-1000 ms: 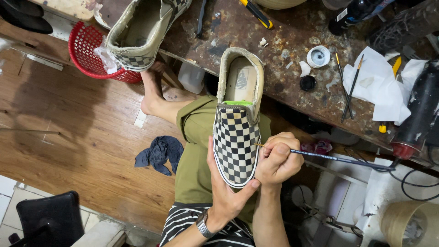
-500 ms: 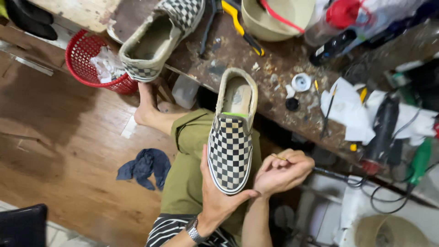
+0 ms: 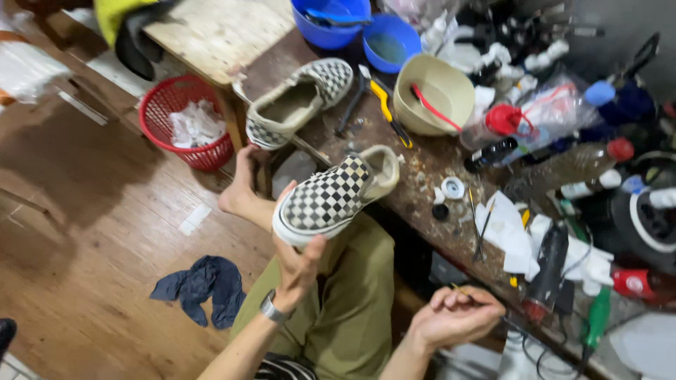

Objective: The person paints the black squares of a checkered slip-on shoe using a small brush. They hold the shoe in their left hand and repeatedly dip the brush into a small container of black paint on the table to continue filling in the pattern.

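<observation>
My left hand (image 3: 297, 264) holds a black-and-white checkered slip-on shoe (image 3: 331, 197) by its toe, lifted above my knee and tilted toward the workbench. Low at the right, my right hand (image 3: 454, 318) is closed around a thin brush-like tool whose tip (image 3: 461, 289) sticks out to the left, apart from the shoe. The matching checkered shoe (image 3: 292, 104) lies on the bench corner, opening up. My bare foot (image 3: 239, 190) rests on the wooden floor under the bench.
The stained workbench (image 3: 422, 169) carries a beige bowl (image 3: 431, 95), blue bowls (image 3: 331, 21), yellow-handled pliers (image 3: 387, 112), bottles, white rags (image 3: 514, 232) and a small white lid (image 3: 453, 188). A red basket (image 3: 184, 130) and a blue cloth (image 3: 201, 285) sit on the floor.
My left hand has swung the shoe from upright to lying sideways and raised it. My right hand has dropped away from the shoe to the lower right. The camera has tilted up over the bench.
</observation>
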